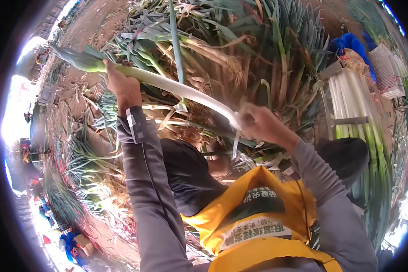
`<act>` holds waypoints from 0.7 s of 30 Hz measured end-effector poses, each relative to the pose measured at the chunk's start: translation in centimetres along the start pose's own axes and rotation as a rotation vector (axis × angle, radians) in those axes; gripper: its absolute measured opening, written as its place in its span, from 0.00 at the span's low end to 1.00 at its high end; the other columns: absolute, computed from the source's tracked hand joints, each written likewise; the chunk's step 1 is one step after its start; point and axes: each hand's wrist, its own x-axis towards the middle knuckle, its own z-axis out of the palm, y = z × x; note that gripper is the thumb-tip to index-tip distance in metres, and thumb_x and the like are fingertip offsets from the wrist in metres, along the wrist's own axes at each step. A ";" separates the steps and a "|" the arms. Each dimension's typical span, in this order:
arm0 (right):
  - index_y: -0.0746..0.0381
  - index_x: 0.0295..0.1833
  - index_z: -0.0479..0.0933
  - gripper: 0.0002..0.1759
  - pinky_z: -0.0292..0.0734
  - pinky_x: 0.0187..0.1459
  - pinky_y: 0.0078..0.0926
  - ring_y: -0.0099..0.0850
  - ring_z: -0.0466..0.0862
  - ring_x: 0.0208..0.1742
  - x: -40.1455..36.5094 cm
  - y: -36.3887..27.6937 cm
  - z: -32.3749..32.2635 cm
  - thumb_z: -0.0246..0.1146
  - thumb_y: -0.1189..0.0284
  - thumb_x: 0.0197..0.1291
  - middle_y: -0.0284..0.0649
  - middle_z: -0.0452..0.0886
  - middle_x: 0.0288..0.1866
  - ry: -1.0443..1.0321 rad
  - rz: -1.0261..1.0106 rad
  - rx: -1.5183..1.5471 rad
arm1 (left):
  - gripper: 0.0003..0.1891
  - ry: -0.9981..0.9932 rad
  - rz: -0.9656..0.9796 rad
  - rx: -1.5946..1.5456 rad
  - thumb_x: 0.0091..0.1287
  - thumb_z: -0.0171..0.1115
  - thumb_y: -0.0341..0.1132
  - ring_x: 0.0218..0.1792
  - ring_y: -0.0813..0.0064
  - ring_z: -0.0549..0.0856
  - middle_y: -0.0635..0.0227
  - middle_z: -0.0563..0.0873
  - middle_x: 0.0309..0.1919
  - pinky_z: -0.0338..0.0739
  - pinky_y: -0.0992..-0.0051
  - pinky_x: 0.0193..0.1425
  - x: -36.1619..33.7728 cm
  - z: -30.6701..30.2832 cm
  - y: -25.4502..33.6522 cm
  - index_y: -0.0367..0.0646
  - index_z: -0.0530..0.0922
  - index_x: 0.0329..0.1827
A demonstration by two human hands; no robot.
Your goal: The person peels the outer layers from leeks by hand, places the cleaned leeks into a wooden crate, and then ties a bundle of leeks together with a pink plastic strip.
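Observation:
A long green onion (181,89) stretches across the middle, with its bare white shaft sloping down to the right. My left hand (122,86) is closed around it, just below where the green leaves (79,59) begin. At the root end my right hand (260,122) is closed, its fingers slightly blurred by motion and covering the tip. A thin pale strip (235,144) hangs down beside that end. Behind and below the held onion lies a large heap of unpeeled green onions (285,59), with dry leaves and soil-covered roots.
On the right, white-stemmed green onions (358,104) lie bundled in a metal frame (351,121). Past them are a blue bag (354,50) and a printed carton (385,70). More onions and leaf scraps (84,158) cover the ground on the left. My legs (190,177) and yellow apron (258,204) fill the near side.

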 end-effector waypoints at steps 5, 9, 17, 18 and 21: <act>0.64 0.57 0.77 0.21 0.82 0.44 0.40 0.46 0.88 0.45 -1.4 6.3 1.8 0.66 0.61 0.68 0.48 0.86 0.44 0.048 -0.049 -0.587 | 0.24 0.024 0.271 0.331 0.75 0.58 0.34 0.40 0.63 0.85 0.57 0.84 0.43 0.82 0.66 0.46 -0.9 -0.7 1.1 0.34 0.67 0.70; 0.65 0.65 0.74 0.33 0.82 0.48 0.46 0.50 0.85 0.48 1.6 -2.7 1.0 0.66 0.50 0.67 0.51 0.81 0.57 0.548 -0.499 -0.664 | 0.18 -0.209 0.303 0.541 0.77 0.52 0.29 0.41 0.65 0.82 0.60 0.83 0.43 0.80 0.66 0.54 -2.8 0.5 1.4 0.33 0.69 0.67; 0.64 0.53 0.73 0.22 0.79 0.33 0.45 0.51 0.84 0.31 2.8 3.6 3.2 0.63 0.55 0.71 0.49 0.82 0.29 0.139 -0.059 -0.506 | 0.18 -0.006 -0.129 -0.308 0.80 0.56 0.47 0.33 0.73 0.79 0.65 0.81 0.34 0.78 0.74 0.42 -0.8 1.2 1.4 0.38 0.74 0.46; 0.63 0.53 0.74 0.22 0.79 0.37 0.46 0.51 0.85 0.33 1.7 10.0 3.9 0.60 0.53 0.72 0.50 0.82 0.30 0.139 0.008 -0.587 | 0.15 0.030 -0.111 -0.257 0.80 0.57 0.43 0.34 0.72 0.80 0.63 0.82 0.35 0.79 0.72 0.43 -0.7 1.2 1.6 0.36 0.74 0.48; 0.61 0.55 0.78 0.24 0.80 0.45 0.48 0.50 0.86 0.41 -1.4 15.2 4.1 0.56 0.50 0.72 0.51 0.84 0.35 -0.030 0.157 -0.515 | 0.16 -0.160 0.518 0.542 0.70 0.57 0.20 0.42 0.65 0.84 0.56 0.85 0.43 0.82 0.65 0.50 -0.9 -1.4 -0.5 0.35 0.75 0.60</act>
